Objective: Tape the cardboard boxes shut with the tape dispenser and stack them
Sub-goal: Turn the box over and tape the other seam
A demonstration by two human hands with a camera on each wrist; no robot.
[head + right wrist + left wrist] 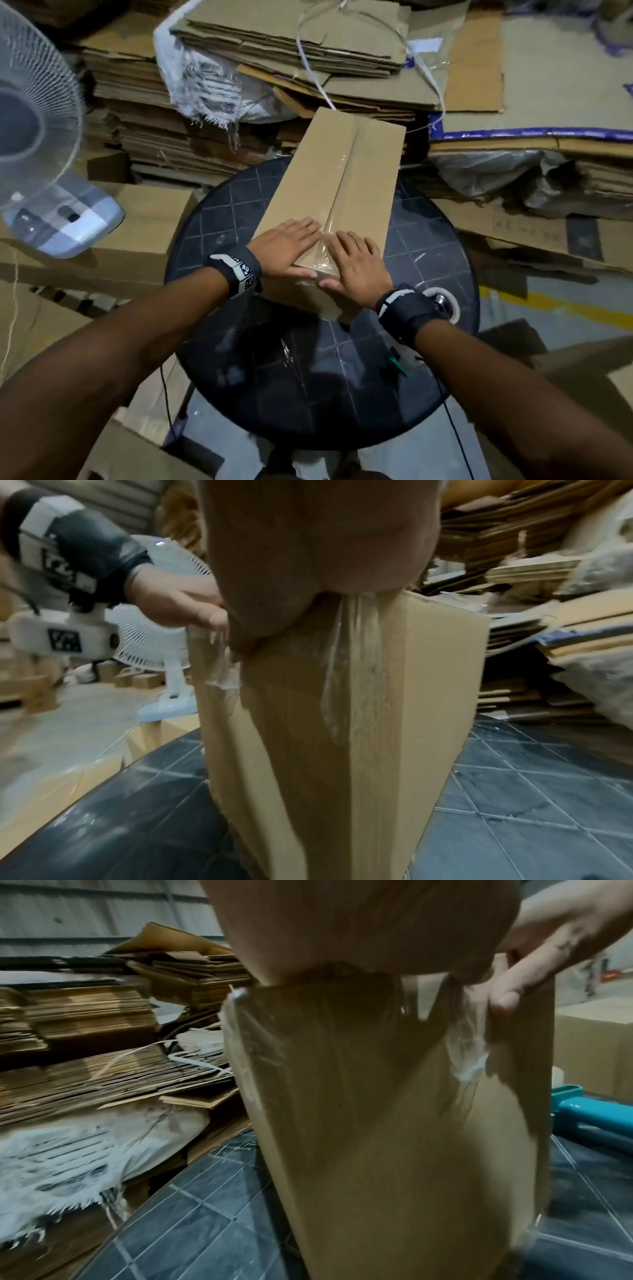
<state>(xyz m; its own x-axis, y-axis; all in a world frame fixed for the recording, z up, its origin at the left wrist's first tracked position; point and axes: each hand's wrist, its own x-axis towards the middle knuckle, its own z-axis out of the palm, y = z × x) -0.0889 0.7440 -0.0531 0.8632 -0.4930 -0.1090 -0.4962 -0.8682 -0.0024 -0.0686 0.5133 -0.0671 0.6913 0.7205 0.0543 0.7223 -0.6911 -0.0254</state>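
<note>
A long narrow cardboard box point(335, 178) lies on the round dark table point(239, 212), with clear tape point(334, 219) along its centre seam and over its near end. My left hand point(291, 243) lies flat on the box top left of the seam, its thumb down on the near end face. My right hand point(356, 260) lies flat to the right of the seam, its thumb also on the end face. The wrist views show the box point(394, 1137) point(342, 750) and wrinkled tape point(469, 1053) point(346, 656) under both palms. The teal tape dispenser point(596, 1112) lies on the table right of the box.
Stacks of flattened cardboard point(274, 51) fill the far side and right. A white fan point(37, 130) stands on a box at left. A tape roll point(442, 305) sits at the table's right edge behind my right wrist. More boxes point(144, 226) stand at left.
</note>
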